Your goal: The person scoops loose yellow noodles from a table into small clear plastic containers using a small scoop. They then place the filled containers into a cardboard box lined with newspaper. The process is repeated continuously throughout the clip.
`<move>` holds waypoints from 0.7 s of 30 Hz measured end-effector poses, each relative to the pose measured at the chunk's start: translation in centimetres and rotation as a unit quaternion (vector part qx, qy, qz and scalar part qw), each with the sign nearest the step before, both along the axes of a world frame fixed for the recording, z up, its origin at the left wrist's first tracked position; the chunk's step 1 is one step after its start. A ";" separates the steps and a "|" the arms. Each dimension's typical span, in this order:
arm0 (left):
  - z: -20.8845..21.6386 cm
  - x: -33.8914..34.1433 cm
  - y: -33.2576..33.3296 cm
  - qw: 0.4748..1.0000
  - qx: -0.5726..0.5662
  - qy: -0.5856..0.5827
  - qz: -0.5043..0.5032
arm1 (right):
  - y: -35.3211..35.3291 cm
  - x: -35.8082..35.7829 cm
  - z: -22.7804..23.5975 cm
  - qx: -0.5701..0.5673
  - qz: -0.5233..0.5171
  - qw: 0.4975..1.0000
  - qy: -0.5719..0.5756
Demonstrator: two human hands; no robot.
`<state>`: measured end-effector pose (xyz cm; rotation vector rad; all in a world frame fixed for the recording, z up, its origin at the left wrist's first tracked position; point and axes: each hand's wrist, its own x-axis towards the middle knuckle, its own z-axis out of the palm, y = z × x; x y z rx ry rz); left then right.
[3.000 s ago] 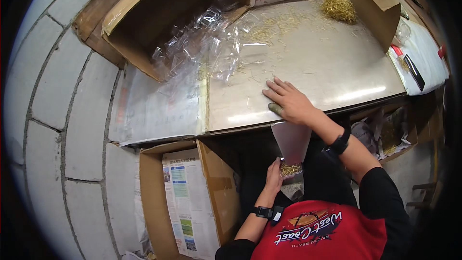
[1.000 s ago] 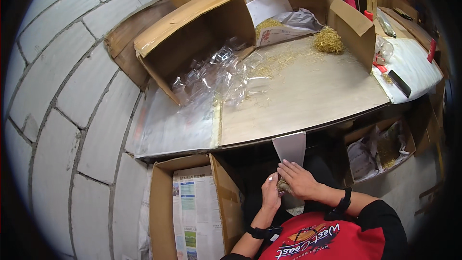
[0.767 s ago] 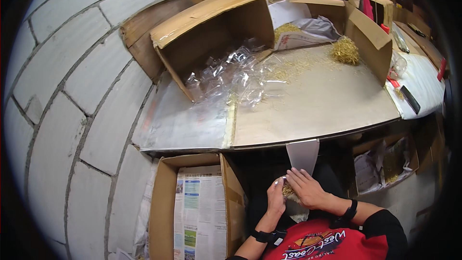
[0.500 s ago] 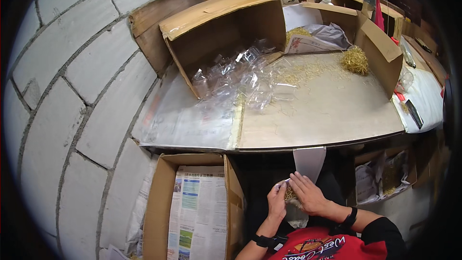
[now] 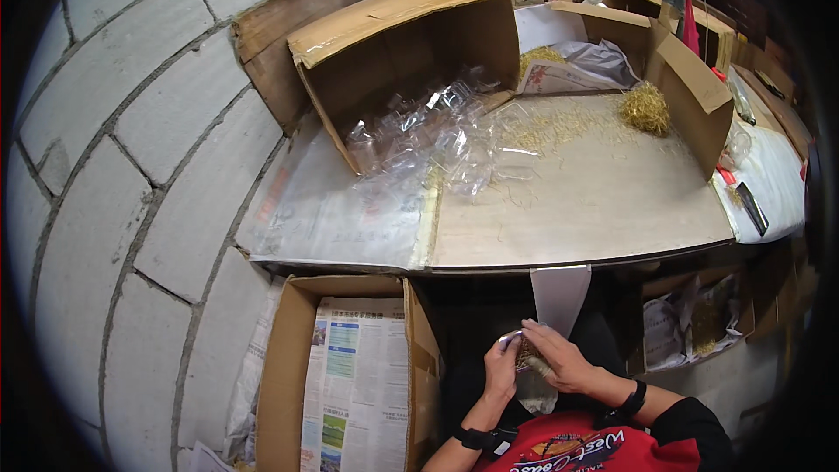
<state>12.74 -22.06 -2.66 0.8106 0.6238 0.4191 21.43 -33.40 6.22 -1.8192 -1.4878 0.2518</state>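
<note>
In front of my lap, my left hand (image 5: 500,371) is closed round a small clear plastic box (image 5: 509,336) with thin gold-brown metal pieces (image 5: 526,352) in it. My right hand (image 5: 561,362) lies against the other side of the box, fingers stretched out together and slanting over it. The pieces show between the two hands; most of the box is hidden by the fingers. On the table ahead, empty clear plastic boxes (image 5: 463,149) spill out of a tipped cardboard box (image 5: 402,31). A tangled heap of golden pieces (image 5: 645,108) sits at the right.
A cardboard box (image 5: 422,358) lined with newspaper (image 5: 354,385) stands low at my left. Another paper-lined box (image 5: 699,323) is under the table at right. The table's front edge (image 5: 489,268) lies ahead of my hands. A block wall (image 5: 105,236) rises at far left. Loose golden pieces (image 5: 559,127) are scattered on the tabletop.
My right hand has tilted slightly and shifted a little downward against the box. More of the pieces shows between my hands. The things on the table have not moved.
</note>
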 end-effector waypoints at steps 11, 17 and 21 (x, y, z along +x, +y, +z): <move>2.3 -0.3 -0.2 0.999 -0.023 0.004 -0.044 | -1.2 2.2 -3.1 -0.031 -0.220 0.864 0.452; 2.3 -0.2 -0.2 0.999 -0.006 0.030 -0.017 | -1.1 2.8 -4.6 -0.060 -0.232 0.841 0.485; 1.7 -0.1 -0.3 0.999 -0.006 0.040 -0.011 | -1.1 2.3 -4.4 -0.065 -0.260 0.903 0.336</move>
